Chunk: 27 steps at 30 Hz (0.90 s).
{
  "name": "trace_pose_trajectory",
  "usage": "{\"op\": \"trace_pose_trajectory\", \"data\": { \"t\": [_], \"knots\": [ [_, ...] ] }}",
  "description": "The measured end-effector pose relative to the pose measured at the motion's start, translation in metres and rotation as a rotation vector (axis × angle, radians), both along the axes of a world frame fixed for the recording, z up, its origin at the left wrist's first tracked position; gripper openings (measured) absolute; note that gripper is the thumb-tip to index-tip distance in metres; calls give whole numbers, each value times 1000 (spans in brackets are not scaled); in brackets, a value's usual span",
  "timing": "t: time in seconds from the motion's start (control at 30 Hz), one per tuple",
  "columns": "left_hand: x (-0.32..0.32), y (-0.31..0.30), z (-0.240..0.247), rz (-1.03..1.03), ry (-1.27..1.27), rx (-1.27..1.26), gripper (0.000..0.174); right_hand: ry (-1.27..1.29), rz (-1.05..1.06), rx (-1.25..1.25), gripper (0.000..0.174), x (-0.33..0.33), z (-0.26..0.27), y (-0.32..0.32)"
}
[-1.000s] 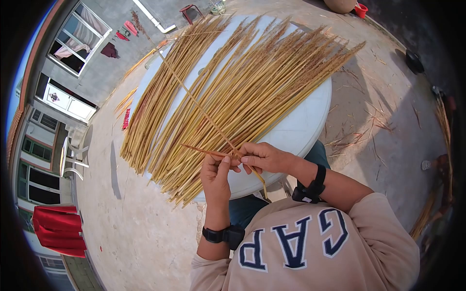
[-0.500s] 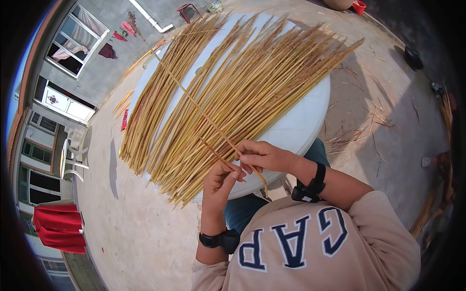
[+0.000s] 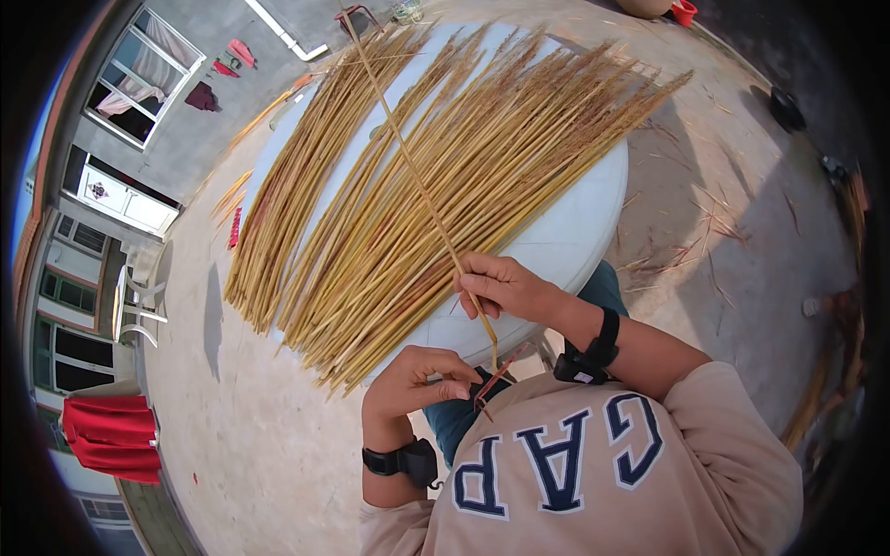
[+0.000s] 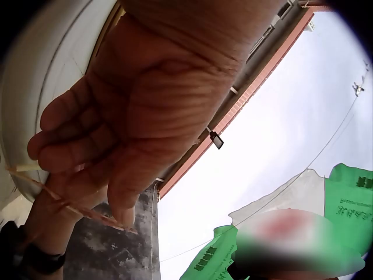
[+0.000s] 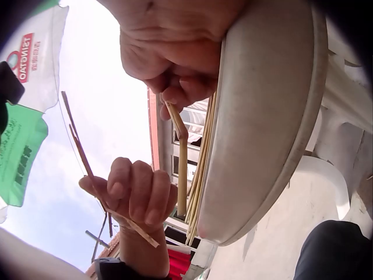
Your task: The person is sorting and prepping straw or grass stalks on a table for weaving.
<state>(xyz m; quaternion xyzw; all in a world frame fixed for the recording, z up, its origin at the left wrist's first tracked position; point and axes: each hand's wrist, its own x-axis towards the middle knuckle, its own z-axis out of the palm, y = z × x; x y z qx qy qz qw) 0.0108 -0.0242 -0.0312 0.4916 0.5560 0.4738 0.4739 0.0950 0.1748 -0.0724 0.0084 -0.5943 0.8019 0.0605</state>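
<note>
My right hand [image 3: 508,285] pinches a long dry plant stalk [image 3: 413,159] near its lower end, and the stalk slants up across the table out of the head view. In the right wrist view, the bent butt end of the stalk [image 5: 182,166] hangs below those fingers. My left hand [image 3: 417,380] is lower and to the left, near my lap, its fingers loosely bent. Beside its fingertips is a thin reddish-brown dry husk strip [image 3: 502,371], apart from them in the head view. The split husk strip [image 5: 85,157] overlaps the left hand [image 5: 140,192] in the right wrist view.
Many plumed stalks [image 3: 436,213] lie side by side on a round white table [image 3: 579,218], their butts reaching past its near edge. Husk scraps [image 3: 714,222] litter the ground at right. A white chair [image 3: 139,301] and a hanging red garment [image 3: 111,437] are at left.
My left hand has drawn the husk strip away from the stalk, down toward my lap, and let it go. The right hand keeps the stalk, whose far end has swung up and right.
</note>
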Motion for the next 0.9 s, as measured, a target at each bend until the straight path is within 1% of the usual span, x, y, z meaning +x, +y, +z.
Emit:
{"op": "trace_pose_trajectory", "data": {
  "t": [0.03, 0.1, 0.13, 0.17, 0.23, 0.3, 0.37, 0.43, 0.47, 0.53, 0.7, 0.9],
  "knots": [
    [-1, 1, 0, 6, 3, 1, 15, 7, 44, 19, 18, 0, 0, -1],
    [-1, 5, -2, 196, 191, -85, 19, 16, 90, 39, 19, -1, 0, -1],
    [1, 9, -2, 429, 115, -60, 20, 13, 120, 65, 19, -1, -1, -1],
    [1, 15, -2, 433, 114, -59, 20, 9, 151, 91, 20, -1, -2, -1],
    [-4, 29, -2, 860, 44, 136, 21, -3, 187, 120, 21, -1, -1, -1],
    [-5, 40, 2, 885, 7, 189, 22, -12, 227, 154, 22, -2, -1, -1],
    [-8, 45, 4, 916, -30, 246, 22, -29, 252, 248, 25, -2, -1, -2],
    [-13, 46, 0, 987, -99, 294, 18, -42, 269, 267, 26, -2, -1, -2],
    [-13, 46, 0, 997, -98, 300, 18, -57, 276, 276, 27, -2, -1, -2],
    [-14, 45, -1, 953, -162, 333, 15, -57, 284, 268, 26, -2, 0, -2],
    [-16, 40, -5, 971, -192, 326, 12, -75, 310, 262, 25, -2, 2, -1],
    [-18, 36, -12, 1009, -216, 337, 9, -23, 282, 353, 21, -3, 3, -2]
  ]
}}
